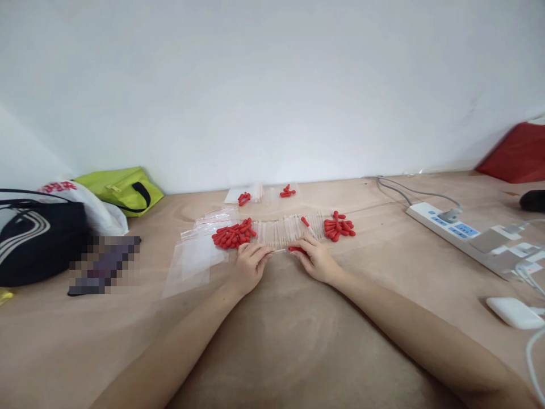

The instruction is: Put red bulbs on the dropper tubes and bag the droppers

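My left hand (252,266) pinches a thin clear tube (280,250) that lies level just above the table. Close to its right end, a red rubber bulb (294,248) sits in the fingertips of my right hand (315,259). Whether tube and bulb touch cannot be made out. Behind my hands lies a row of clear tubes (272,232). One dropper with a red bulb (304,221) on its tube rests slantwise over the row, partly hidden by my right hand. Red bulbs lie heaped at the row's left end (233,234) and right end (338,227).
Overlapping clear zip bags (191,261) lie on the left. Bags with red-bulbed pieces (243,198) are near the wall. A power strip (443,227) with cables and a white charger (515,313) stand right. A black bag (42,244) and a lime-green bag (123,190) are far left.
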A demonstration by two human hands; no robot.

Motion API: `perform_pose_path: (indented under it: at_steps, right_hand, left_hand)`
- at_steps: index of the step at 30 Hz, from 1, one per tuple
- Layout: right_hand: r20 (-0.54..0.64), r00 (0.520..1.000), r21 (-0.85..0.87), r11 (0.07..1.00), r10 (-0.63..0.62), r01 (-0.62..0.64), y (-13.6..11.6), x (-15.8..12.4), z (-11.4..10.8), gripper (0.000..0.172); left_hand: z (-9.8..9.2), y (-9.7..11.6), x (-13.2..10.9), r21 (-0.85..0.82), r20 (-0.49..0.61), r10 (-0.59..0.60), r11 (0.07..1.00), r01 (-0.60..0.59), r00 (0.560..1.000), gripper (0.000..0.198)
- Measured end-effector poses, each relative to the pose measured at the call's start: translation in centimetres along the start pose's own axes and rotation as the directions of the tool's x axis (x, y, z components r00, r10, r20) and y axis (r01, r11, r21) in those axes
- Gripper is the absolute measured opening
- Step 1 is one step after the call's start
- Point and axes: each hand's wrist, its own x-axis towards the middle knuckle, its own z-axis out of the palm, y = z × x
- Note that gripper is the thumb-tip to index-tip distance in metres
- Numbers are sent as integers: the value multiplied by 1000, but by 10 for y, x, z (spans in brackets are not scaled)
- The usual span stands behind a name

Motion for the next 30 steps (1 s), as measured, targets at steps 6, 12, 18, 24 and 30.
perform_pose_path:
  at_steps: [6, 12, 18, 24, 30]
  right_hand:
    - [7, 1000, -17, 1000, -25, 25, 4, -4, 2, 19]
    - [8, 999, -93, 995, -45, 46, 4, -4, 2, 18]
    - [7, 996, -147, 985, -94, 94, 6, -4, 4, 16]
    - [-34, 984, -147, 974, -177, 170, 8, -4, 4, 15]
    - [-58, 971, -135, 965, -233, 223, 7, -5, 3, 14]
  left_hand:
    - [4, -2, -2, -8, -17, 52, 999, -52, 998, 20]
    - [4, -3, -2, 3, -29, 106, 994, -106, 994, 18]
    - [10, -5, -3, -17, -42, 142, 990, -143, 989, 17]
    - [15, -7, -4, -70, -50, 187, 979, -190, 981, 19]
    - [14, -5, -4, -34, -48, 208, 977, -210, 977, 20]
